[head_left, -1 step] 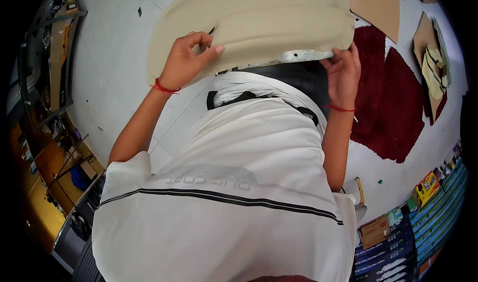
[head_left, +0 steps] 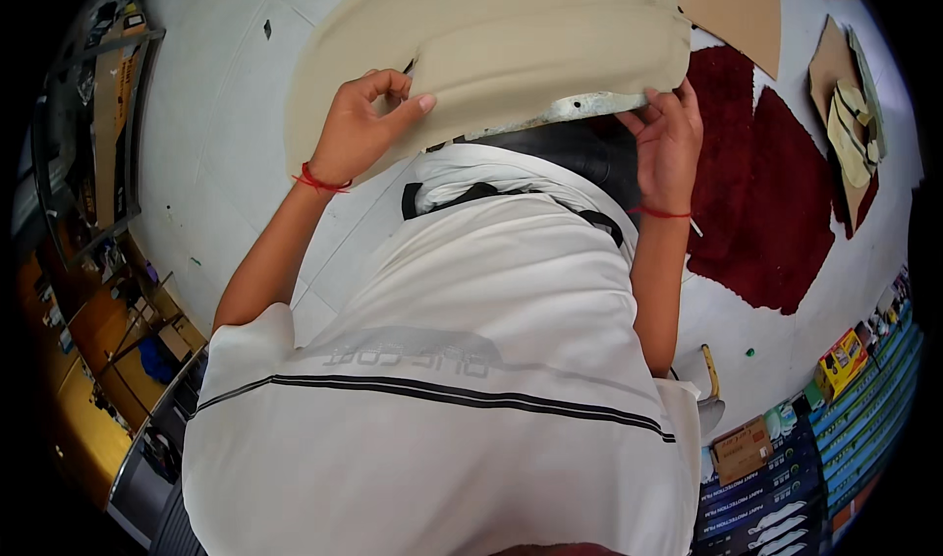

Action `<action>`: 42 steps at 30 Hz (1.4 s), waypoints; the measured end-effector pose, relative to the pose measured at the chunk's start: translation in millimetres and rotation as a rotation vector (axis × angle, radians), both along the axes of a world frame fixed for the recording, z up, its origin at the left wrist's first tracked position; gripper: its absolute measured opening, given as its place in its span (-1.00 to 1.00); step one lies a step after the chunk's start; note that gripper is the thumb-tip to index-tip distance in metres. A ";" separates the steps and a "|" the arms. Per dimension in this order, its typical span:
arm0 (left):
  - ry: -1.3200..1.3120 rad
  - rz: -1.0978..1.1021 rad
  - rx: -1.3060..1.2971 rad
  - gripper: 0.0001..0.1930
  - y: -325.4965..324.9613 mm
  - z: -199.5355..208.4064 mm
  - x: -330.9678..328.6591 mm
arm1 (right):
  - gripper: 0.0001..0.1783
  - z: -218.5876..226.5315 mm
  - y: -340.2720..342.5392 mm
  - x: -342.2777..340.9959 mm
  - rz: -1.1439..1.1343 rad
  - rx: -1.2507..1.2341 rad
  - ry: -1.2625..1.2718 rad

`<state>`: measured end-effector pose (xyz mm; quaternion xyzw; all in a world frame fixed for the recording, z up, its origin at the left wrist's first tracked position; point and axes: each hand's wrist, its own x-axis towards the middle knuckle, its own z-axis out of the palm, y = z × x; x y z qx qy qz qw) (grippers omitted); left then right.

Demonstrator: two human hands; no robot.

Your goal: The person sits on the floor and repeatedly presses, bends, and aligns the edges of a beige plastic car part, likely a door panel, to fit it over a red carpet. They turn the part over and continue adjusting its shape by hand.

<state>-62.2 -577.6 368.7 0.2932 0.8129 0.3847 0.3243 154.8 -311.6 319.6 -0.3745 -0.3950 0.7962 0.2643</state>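
Observation:
A large beige covered panel (head_left: 530, 55), shaped like a vehicle trim piece, lies across my lap at the top of the view. Along its near edge runs a bare whitish strip (head_left: 582, 106) with a small dark hole. My left hand (head_left: 359, 129) is closed at the panel's left part, thumb and fingers bent together beside a dark slit; what they pinch there is partly hidden. At the near right corner, my right hand (head_left: 670, 148) grips the panel's edge, with its fingertips on the strip. Red cords circle both wrists.
Dark red carpet pieces (head_left: 761, 193) lie on the pale floor to the right. Cardboard (head_left: 732, 11) is behind them, and a board with cream pieces (head_left: 850, 134) stands farther right. Boxes (head_left: 744, 450) are stacked at lower right. A metal-framed rack (head_left: 118, 114) stands at left.
The whole picture has shifted slightly to the left. Both hands stay at the same places on the panel.

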 end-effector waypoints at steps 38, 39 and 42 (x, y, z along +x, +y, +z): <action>0.215 -0.118 0.072 -0.63 17.7 -10.9 9.1 | -0.22 -23.4 -10.8 -46.6 -0.064 0.205 -0.078; 0.212 -0.120 0.068 -0.63 18.0 -10.6 8.5 | -0.26 -23.7 -9.3 -46.6 -0.068 0.212 -0.101; 0.224 -0.125 0.067 -0.63 20.8 -8.9 6.9 | -0.38 -35.9 20.3 -44.6 -0.116 0.055 -0.101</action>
